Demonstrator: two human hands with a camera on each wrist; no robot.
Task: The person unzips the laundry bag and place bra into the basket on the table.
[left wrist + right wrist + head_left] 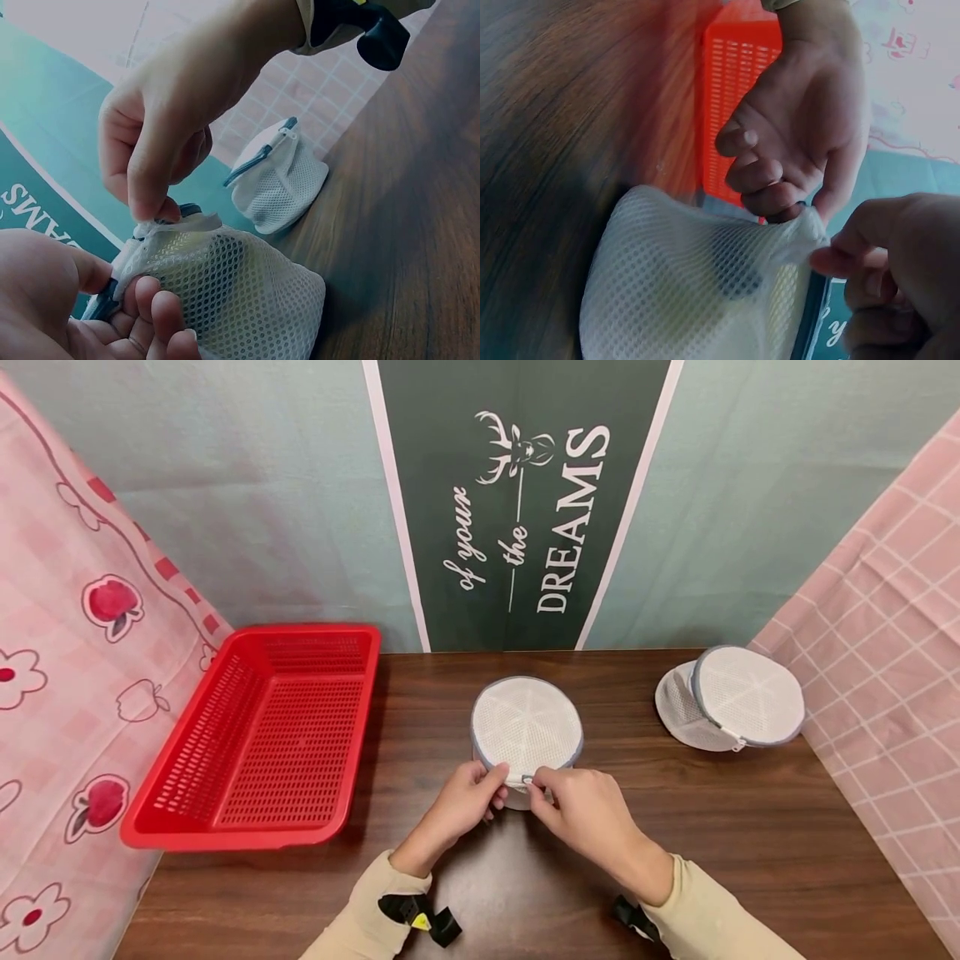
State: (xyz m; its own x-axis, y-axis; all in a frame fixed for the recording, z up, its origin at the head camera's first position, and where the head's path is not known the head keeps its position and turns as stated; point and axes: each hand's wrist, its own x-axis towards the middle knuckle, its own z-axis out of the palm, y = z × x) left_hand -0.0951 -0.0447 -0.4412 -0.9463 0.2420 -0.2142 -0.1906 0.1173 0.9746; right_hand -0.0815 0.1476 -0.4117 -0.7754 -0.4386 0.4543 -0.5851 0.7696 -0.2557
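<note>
A round white mesh laundry bag (527,722) with a blue-grey rim stands on the table in the middle of the head view. At its near left edge, the left hand (461,797) pinches the rim between thumb and fingers. On the same near edge, the right hand (588,806) pinches the zipper end, its thumb and forefinger close to the left thumb. Through the mesh bag (667,285) in the right wrist view, dark and pale yellowish shapes show; what they are, I cannot tell.
To the left sits a red plastic basket (362,727) with slotted walls. A second mesh laundry bag (750,693), its zipper pull facing the near side, stands at the far right beside the pink checked cloth (885,710). Behind the brown wooden table (480,893) hangs a printed curtain (510,527).
</note>
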